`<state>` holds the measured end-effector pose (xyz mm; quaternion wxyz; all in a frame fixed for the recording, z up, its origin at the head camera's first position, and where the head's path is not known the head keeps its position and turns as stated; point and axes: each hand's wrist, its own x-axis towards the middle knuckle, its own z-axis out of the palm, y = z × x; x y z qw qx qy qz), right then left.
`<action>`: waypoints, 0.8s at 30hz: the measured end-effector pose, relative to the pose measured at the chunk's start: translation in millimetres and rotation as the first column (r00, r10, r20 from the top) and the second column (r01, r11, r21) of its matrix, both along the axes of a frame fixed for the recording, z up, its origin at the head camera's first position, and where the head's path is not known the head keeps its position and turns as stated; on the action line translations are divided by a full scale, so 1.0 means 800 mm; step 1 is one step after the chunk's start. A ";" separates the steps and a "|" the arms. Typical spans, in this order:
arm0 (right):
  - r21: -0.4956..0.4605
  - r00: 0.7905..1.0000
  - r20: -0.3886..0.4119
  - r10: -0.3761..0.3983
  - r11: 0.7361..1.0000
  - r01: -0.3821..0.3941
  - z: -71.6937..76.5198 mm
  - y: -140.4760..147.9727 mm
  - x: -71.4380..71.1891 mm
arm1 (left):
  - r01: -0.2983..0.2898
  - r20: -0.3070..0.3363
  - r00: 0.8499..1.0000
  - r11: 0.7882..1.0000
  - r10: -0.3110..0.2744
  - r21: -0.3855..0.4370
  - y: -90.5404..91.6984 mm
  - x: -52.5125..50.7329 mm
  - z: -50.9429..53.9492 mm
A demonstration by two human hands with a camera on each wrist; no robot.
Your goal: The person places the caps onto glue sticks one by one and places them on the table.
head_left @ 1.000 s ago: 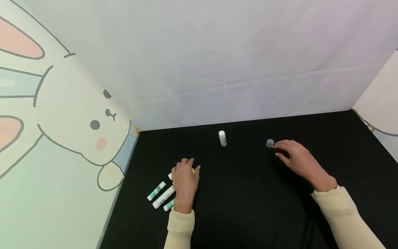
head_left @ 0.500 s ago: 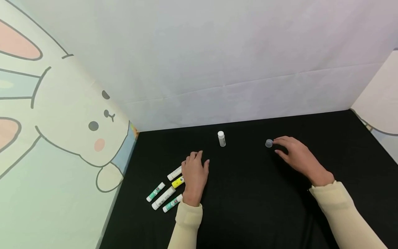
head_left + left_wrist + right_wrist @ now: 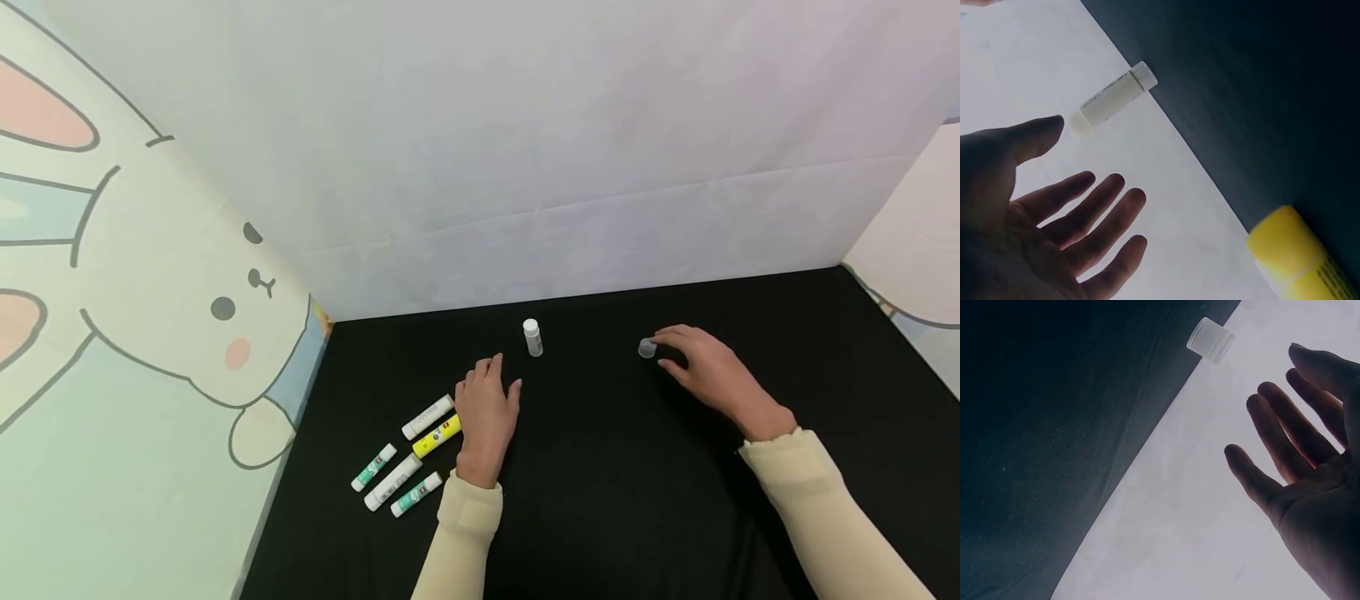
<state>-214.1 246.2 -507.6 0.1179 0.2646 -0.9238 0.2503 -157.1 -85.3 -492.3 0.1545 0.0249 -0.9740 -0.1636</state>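
Note:
My left hand (image 3: 486, 417) hovers over the black table with fingers spread, holding nothing. Its fingertips point toward a white glue stick (image 3: 533, 338) that stands upright a short way beyond. In the left wrist view this glue stick (image 3: 1111, 100) is apart from the thumb and fingers. On the right, my right hand (image 3: 708, 375) has its fingers loosely bent behind a small translucent cap (image 3: 647, 348). The right wrist view has the cap (image 3: 1211, 340) standing on the table, with a gap between it and the fingers.
Left of my left hand lie several glue sticks: a yellow one (image 3: 437, 436), white ones such as the long one (image 3: 393, 482), and green-and-white ones (image 3: 416, 495). A white wall cloth (image 3: 570, 250) closes off the table's far edge. A rabbit-printed panel (image 3: 187, 333) borders the left side.
My left hand has moved right and forward, away from the lying glue sticks, uncovering the yellow and white ones. My right hand has shifted slightly forward beside the cap.

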 end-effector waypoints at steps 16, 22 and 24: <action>0.042 0.993 0.116 0.018 0.999 -0.023 -0.003 -0.003 -0.012 | -0.016 0.106 0.994 0.997 0.008 0.076 0.018 -0.022 -0.006; 0.056 0.990 0.140 0.026 0.998 -0.034 -0.007 -0.003 -0.018 | -0.023 0.112 0.994 0.996 0.013 0.089 0.022 -0.032 -0.010; 0.063 0.988 0.152 0.025 0.997 -0.035 -0.008 -0.003 -0.020 | -0.024 0.105 0.994 0.995 0.015 0.093 0.023 -0.035 -0.010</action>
